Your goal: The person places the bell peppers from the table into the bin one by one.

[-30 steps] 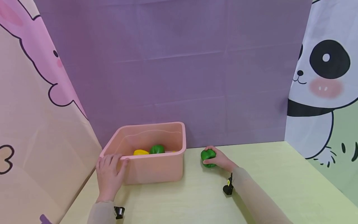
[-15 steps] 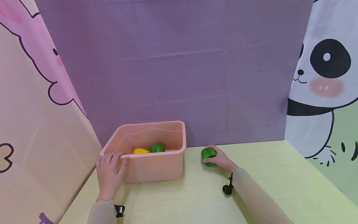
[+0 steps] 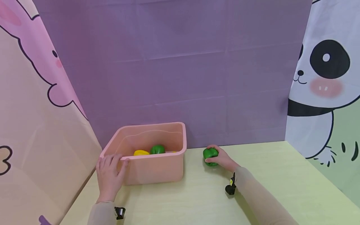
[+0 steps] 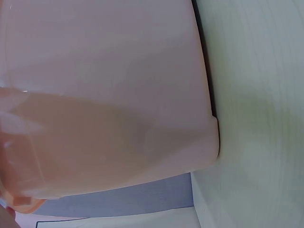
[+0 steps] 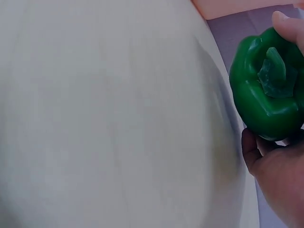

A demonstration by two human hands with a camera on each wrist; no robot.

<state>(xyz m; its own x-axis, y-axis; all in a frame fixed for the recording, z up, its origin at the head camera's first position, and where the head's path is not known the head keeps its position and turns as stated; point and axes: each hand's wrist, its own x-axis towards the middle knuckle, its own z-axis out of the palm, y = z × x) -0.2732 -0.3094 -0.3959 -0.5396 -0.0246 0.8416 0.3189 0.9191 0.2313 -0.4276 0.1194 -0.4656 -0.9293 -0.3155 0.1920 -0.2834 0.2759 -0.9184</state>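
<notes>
Head view: green pepper is seen on the pale table, just right of the pink bin and apart from it; it is gripped by the right hand, whose fingers are curled round its right side with the thumb on the near side.
Left hand: it is laid against the bin's near left corner, fingers straight and resting on the rim.
Bin contents: a second green pepper and a yellow pepper are seen inside.
Left wrist view: only the bin's pink wall and the table are shown; the hand itself is barely seen.
Right wrist view: the pepper's stem is shown facing the camera, a detail hidden from the head; a fingertip is pressed above and the thumb below.
</notes>
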